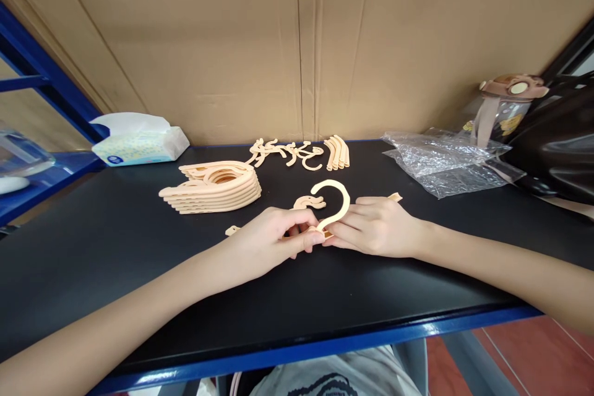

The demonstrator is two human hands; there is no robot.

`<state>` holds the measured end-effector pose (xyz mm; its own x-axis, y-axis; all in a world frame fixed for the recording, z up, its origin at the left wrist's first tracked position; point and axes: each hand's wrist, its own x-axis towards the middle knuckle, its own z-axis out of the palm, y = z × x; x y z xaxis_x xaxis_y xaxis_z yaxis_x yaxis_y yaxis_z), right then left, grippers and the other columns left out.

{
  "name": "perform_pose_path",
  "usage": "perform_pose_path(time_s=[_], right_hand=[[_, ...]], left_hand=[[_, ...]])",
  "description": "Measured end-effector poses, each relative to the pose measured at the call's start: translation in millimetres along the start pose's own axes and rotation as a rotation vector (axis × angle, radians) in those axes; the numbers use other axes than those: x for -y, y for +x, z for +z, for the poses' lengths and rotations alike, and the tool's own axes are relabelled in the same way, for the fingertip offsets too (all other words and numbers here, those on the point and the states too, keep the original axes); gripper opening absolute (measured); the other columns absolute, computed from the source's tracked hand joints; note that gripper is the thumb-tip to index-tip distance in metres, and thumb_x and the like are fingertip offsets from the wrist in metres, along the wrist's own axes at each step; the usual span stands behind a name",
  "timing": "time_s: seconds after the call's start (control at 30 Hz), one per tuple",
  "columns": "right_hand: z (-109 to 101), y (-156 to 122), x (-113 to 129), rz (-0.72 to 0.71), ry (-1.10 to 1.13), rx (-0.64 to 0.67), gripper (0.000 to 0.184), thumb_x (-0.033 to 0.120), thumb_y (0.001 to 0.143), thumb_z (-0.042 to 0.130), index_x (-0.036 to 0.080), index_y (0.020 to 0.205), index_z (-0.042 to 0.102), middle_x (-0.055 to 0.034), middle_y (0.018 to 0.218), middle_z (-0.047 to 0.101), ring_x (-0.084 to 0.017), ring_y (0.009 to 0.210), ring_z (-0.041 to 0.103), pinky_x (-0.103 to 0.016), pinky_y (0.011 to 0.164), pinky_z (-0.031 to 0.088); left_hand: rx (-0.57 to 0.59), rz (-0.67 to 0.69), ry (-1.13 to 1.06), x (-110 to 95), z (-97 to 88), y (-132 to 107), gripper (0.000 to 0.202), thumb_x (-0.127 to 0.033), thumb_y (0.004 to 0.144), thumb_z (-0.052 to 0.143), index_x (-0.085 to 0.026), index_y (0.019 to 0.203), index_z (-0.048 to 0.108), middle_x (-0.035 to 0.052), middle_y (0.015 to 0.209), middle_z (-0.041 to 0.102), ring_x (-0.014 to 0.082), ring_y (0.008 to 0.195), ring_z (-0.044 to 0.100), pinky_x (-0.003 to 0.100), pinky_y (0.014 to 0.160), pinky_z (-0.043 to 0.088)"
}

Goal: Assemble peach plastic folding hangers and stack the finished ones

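A cream plastic clothes hanger [344,198] is between my two hands near the middle of the table, its curved hook pointing up. My left hand [264,235] is closed, with thumb and fingers pinching the hanger around the base of the hook. From the other side, the fingers of my right hand [378,226] are wrapped round the hanger, almost touching the left fingertips. Much of the hanger's body is hidden by the hands; one cream tip shows beyond each hand. Just behind lies a small curved cream piece [309,201].
To the left sits a stack of cream hanger parts [213,193], with a tissue pack [143,142] behind it. Loose hooks [273,151] and curved strips [338,153] lie at the back. Clear plastic bags [445,161] and a bottle [508,105] stand right. A blue edge [297,356] borders the black table.
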<state>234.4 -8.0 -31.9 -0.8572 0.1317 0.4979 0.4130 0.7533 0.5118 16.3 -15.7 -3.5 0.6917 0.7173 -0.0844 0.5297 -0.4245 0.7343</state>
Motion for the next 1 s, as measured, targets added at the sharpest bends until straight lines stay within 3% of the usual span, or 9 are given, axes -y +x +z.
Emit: perform_pose_path(time_s=[0.33,0.57,1.0], right_hand=[[-3.5,4.3,-0.6,0.019,-0.048,0.059,0.034,0.030,0.097,0.040,0.016,0.071,0.057,0.0033,0.056,0.054,-0.009,0.051,0.046,-0.027,0.052,0.027],[-2.3,1.0,1.5,-0.008,-0.096,-0.003,0.025,0.024,0.094,0.046,0.017,0.072,0.055,0.0040,0.056,0.053,-0.010,0.051,0.043,-0.026,0.052,0.027],[-1.7,1.6,3.4,-0.044,-0.088,-0.059,0.027,0.027,0.091,0.052,0.017,0.066,0.051,0.0045,0.055,0.051,-0.010,0.051,0.042,-0.027,0.051,0.025]], left_hand=[[0.080,-0.035,-0.051,-2.7,-5.1,0.8,0.032,-0.039,0.093,0.041,-0.016,0.076,0.054,-0.0045,0.064,0.054,0.0053,0.049,0.044,0.017,0.046,0.034],[0.105,-0.042,-0.040,-2.5,-4.5,1.1,0.030,-0.039,0.092,0.042,-0.016,0.081,0.057,-0.0035,0.068,0.058,0.0063,0.053,0.048,0.018,0.048,0.035],[0.051,0.030,0.072,-1.2,-0.7,-2.6,0.030,-0.040,0.093,0.041,-0.018,0.073,0.045,-0.0060,0.064,0.055,0.0080,0.058,0.047,0.020,0.056,0.034]])
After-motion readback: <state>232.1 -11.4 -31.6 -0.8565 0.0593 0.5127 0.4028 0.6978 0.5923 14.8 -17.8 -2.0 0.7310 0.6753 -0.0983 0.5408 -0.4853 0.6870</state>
